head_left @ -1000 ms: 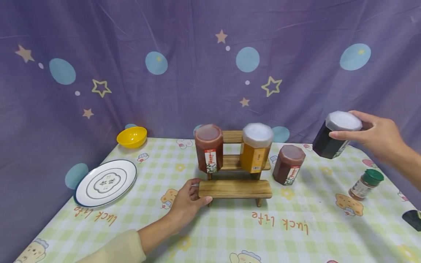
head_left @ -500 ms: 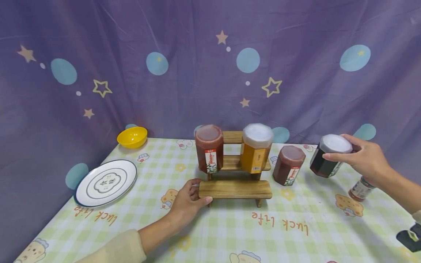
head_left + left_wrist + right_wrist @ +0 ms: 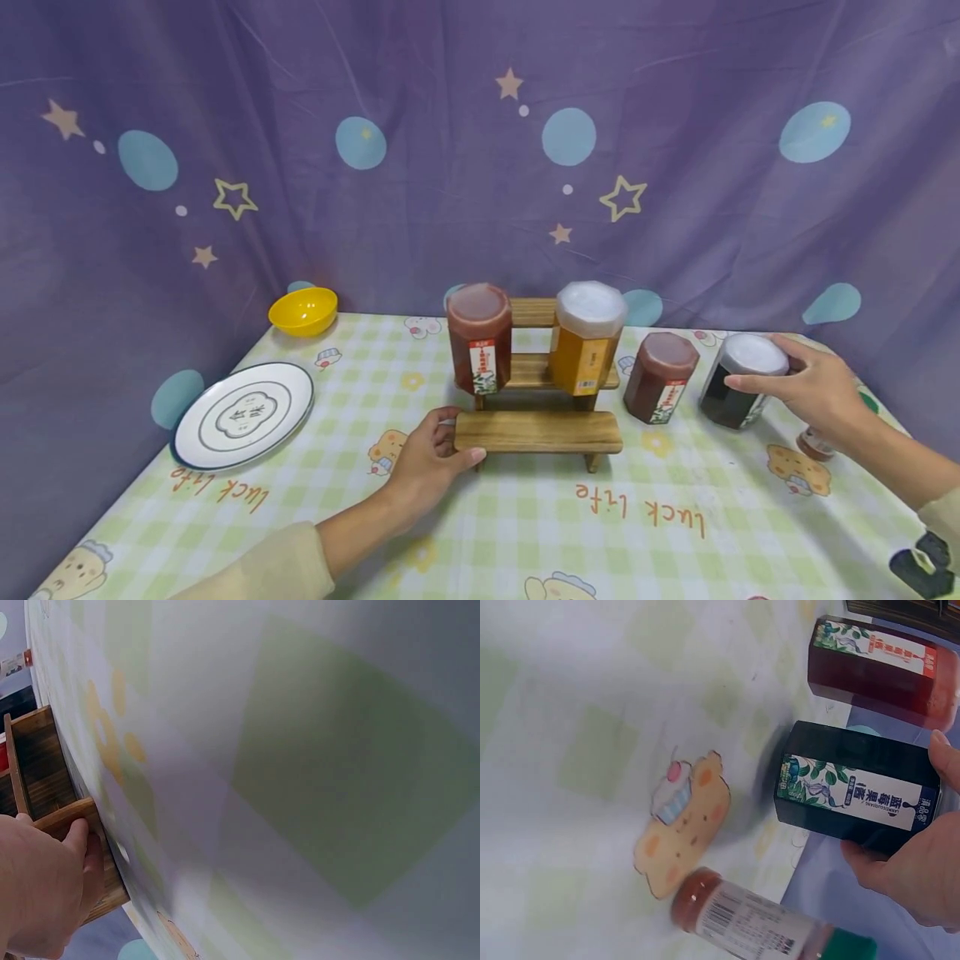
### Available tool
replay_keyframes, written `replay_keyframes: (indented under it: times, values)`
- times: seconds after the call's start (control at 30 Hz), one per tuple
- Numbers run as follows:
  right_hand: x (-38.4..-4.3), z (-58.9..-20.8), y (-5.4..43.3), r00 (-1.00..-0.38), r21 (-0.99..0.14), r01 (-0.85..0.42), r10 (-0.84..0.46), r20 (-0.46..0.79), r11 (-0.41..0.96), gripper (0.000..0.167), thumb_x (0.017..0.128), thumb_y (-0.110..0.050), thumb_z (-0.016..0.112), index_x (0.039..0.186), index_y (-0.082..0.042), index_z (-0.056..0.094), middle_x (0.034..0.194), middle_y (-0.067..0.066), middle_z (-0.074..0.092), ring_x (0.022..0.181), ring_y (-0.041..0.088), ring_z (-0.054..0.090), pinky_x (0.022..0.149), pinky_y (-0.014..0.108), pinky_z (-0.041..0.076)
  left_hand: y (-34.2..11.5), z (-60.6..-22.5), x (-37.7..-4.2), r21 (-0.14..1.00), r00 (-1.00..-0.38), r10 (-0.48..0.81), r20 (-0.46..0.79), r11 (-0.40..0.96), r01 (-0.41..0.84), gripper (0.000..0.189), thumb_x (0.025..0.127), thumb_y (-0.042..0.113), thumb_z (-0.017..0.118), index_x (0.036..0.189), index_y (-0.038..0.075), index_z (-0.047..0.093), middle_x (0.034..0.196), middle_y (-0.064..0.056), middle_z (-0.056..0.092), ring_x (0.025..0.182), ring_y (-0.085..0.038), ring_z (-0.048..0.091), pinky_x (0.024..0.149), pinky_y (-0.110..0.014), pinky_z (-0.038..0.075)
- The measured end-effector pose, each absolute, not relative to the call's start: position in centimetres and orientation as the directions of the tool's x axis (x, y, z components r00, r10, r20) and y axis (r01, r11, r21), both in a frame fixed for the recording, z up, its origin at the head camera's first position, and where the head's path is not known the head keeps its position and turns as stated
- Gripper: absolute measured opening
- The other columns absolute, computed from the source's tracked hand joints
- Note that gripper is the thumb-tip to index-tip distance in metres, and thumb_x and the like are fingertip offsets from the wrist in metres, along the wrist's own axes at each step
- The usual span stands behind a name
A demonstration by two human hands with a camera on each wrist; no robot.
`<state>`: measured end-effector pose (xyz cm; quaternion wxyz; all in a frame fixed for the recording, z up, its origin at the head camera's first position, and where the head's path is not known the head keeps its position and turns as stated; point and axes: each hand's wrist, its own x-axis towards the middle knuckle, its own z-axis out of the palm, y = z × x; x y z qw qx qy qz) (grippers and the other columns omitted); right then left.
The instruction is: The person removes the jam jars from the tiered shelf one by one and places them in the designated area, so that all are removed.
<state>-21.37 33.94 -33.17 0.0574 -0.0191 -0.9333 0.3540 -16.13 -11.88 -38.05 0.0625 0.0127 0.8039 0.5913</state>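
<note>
Far to the left of the three-step brown wooden rack, a round white plate with a dark rim lies on the cloth-covered counter, and a glossy yellow bowl stands behind it, also left of the rack. The left hand pinches the left end of the rack's lowest step between thumb and fingers. On the rack's middle step stand a reddish-brown faceted jar, left, and an amber faceted jar with a white lid, right. Just right of the rack, a dark-red faceted jar stands upright. Farther right of the rack, the right hand grips a near-black faceted jar with a white lid near its top; whether its base touches the counter cannot be told. Farthest right of the rack stands a small green-capped shaker, partly hidden by the right arm in the head view.
</note>
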Motion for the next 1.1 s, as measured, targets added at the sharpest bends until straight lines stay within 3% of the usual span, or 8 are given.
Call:
replay_keyframes:
  times: [0.23, 0.3, 0.4, 0.53, 0.97, 1.03, 1.1]
  values:
    - [-21.0, -34.0, 33.5, -0.990, -0.725, 0.072, 0.135, 0.030, 0.685, 0.106, 0.078, -0.048, 0.077, 0.154, -0.009, 0.014, 0.136, 0.038, 0.041, 0.093, 0.028, 0.047, 0.047, 0.030, 0.039, -12.0, -38.2, -16.3, 0.951, -0.991, 0.090, -0.098, 0.302, -0.066, 0.069, 0.084, 0.025, 0.076, 0.141, 0.008, 0.040, 0.130, -0.012, 0.056, 0.120, -0.030, 0.053, 0.093, -0.037, 0.051]
    - [-20.9, -34.1, 33.5, -0.990, -0.739, 0.088, 0.141, 0.010, 0.668, 0.107, 0.078, -0.049, 0.077, 0.154, -0.010, 0.012, 0.136, 0.039, 0.041, 0.080, 0.023, 0.047, 0.041, 0.035, 0.036, -12.0, -38.2, -16.4, 0.952, -0.991, 0.091, -0.099, 0.298, -0.068, 0.069, 0.084, 0.025, 0.076, 0.140, 0.008, 0.040, 0.130, -0.011, 0.056, 0.119, -0.030, 0.054, 0.093, -0.037, 0.051]
    - [-20.6, -34.1, 33.7, -0.991, -0.758, 0.104, 0.128, -0.027, 0.644, 0.107, 0.080, -0.051, 0.074, 0.155, -0.011, 0.007, 0.136, 0.040, 0.040, 0.054, 0.017, 0.036, 0.037, 0.038, 0.035, -12.0, -38.2, -16.4, 0.952, -0.991, 0.089, -0.103, 0.297, -0.072, 0.069, 0.084, 0.025, 0.076, 0.140, 0.009, 0.040, 0.130, -0.011, 0.056, 0.120, -0.030, 0.053, 0.093, -0.038, 0.050]
    - [-20.4, -34.1, 33.9, -0.994, -0.767, 0.101, 0.088, -0.058, 0.634, 0.106, 0.084, -0.053, 0.069, 0.155, -0.014, 0.001, 0.135, 0.039, 0.041, 0.040, 0.013, 0.020, 0.034, 0.041, 0.036, -12.0, -38.2, -16.4, 0.953, -0.991, 0.088, -0.103, 0.295, -0.072, 0.069, 0.084, 0.025, 0.076, 0.140, 0.009, 0.040, 0.130, -0.011, 0.056, 0.119, -0.029, 0.053, 0.093, -0.037, 0.051]
    - [-20.4, -34.3, 34.0, -1.000, -0.752, -0.013, -0.012, 0.006, 0.659, 0.090, 0.089, -0.045, 0.066, 0.151, -0.004, 0.016, 0.126, 0.034, 0.047, 0.042, 0.015, 0.025, 0.032, 0.039, 0.033, -11.9, -38.0, -16.4, 0.948, -0.991, 0.080, -0.112, 0.309, -0.082, 0.069, 0.084, 0.025, 0.076, 0.141, 0.009, 0.040, 0.130, -0.011, 0.056, 0.114, -0.025, 0.055, 0.088, -0.035, 0.052]
    - [-20.5, -33.9, 34.0, -0.999, -0.729, -0.034, -0.028, 0.019, 0.684, 0.090, 0.089, -0.045, 0.067, 0.151, -0.004, 0.016, 0.129, 0.034, 0.044, 0.050, 0.022, 0.040, 0.039, 0.041, 0.039, -11.9, -38.0, -16.4, 0.948, -0.991, 0.082, -0.111, 0.308, -0.081, 0.069, 0.084, 0.024, 0.076, 0.141, 0.009, 0.040, 0.129, -0.011, 0.057, 0.113, -0.025, 0.056, 0.088, -0.034, 0.052]
    - [-20.8, -33.2, 33.8, -0.998, -0.706, -0.059, -0.040, 0.044, 0.706, 0.095, 0.088, -0.044, 0.068, 0.152, -0.002, 0.012, 0.137, 0.035, 0.038, 0.076, 0.037, 0.056, 0.056, 0.051, 0.048, -11.9, -38.0, -16.4, 0.949, -0.991, 0.084, -0.107, 0.306, -0.077, 0.069, 0.084, 0.024, 0.076, 0.140, 0.008, 0.039, 0.128, -0.011, 0.057, 0.113, -0.025, 0.056, 0.087, -0.034, 0.052]
